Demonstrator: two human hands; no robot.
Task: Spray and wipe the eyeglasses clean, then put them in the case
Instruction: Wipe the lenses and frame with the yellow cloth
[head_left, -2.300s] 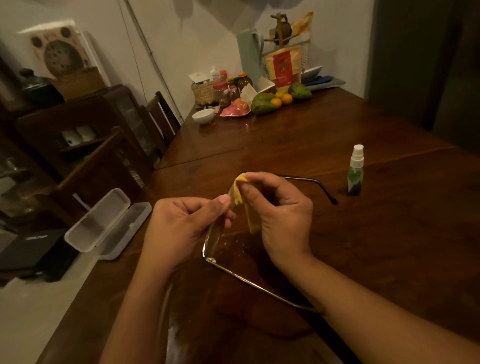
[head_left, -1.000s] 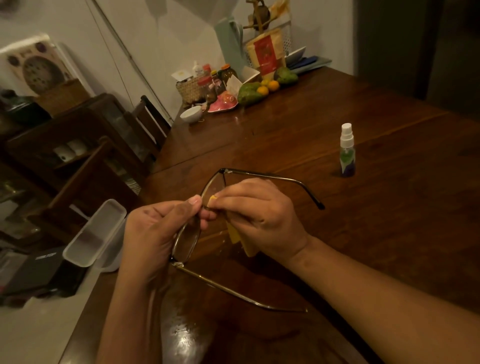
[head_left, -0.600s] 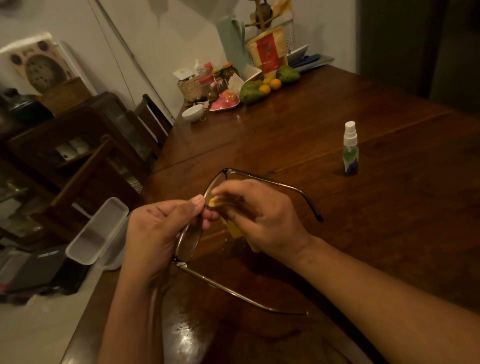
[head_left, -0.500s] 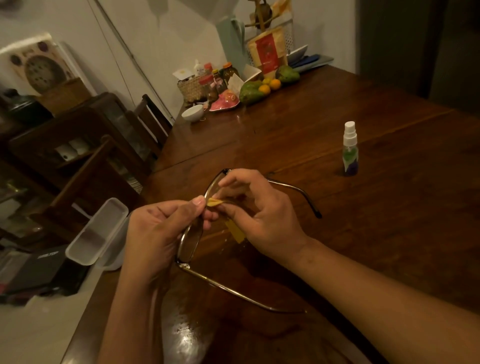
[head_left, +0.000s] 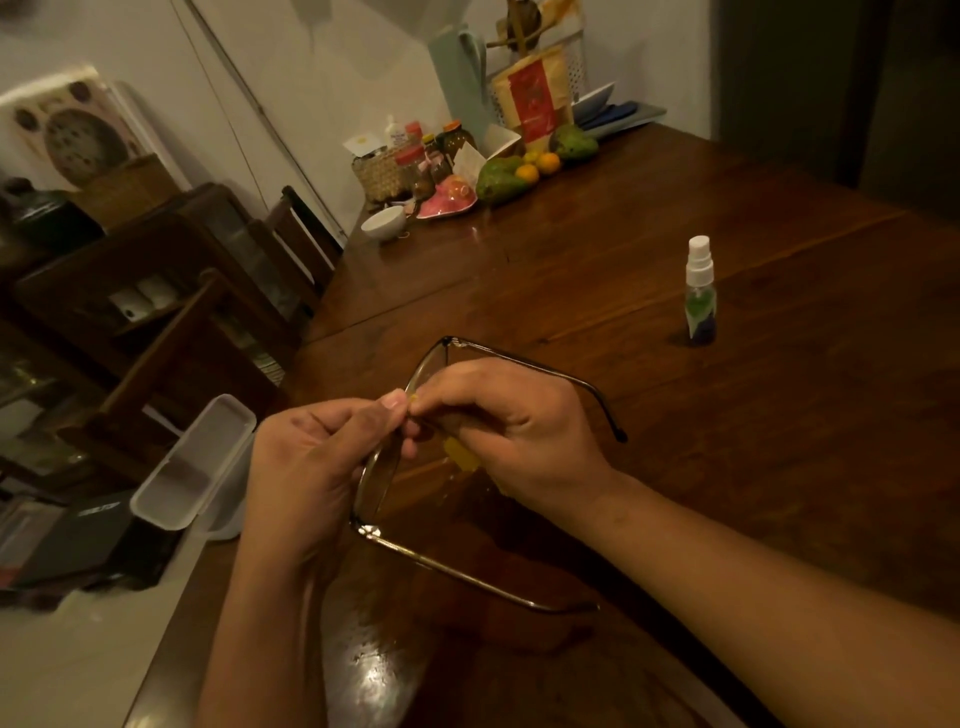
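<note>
Eyeglasses (head_left: 379, 480) held in the air just right of the case (head_left: 179, 475), low over the near part of the table (head_left: 727, 441). Temples unfolded, both pointing away from the case.

Hands close together, fingertips nearly meeting. Left hand (head_left: 306, 467) pinches the frame's upper rim, apparently near the bridge, thumb on top. Right hand (head_left: 514, 431) is curled round a yellow cloth (head_left: 460, 457) and presses it on the lens farther from the person. Most of the cloth is hidden under the fingers.

Step judged: wiping. Casing not yet begun.

Handling, as judgement:
- Thin metal frame, light, likely springy at the temples, easy to bend out of true.
- Lenses look bare of a heavy rim, so fragile and quick to smear.
- Best hold is the rim or bridge, as the left hand has it. Bare fingers should keep off the glass.
- Rubbing wants support from behind the lens, not force against a free temple.
- Cloth is soft and limp and bunches easily.

Count:
- 1 pair of eyeglasses, 2 temples in view
- 1 cloth
- 1 spray bottle (head_left: 700, 291), upright, well right of the case and beyond it
- 1 case, lid open, nothing seen inside
</note>
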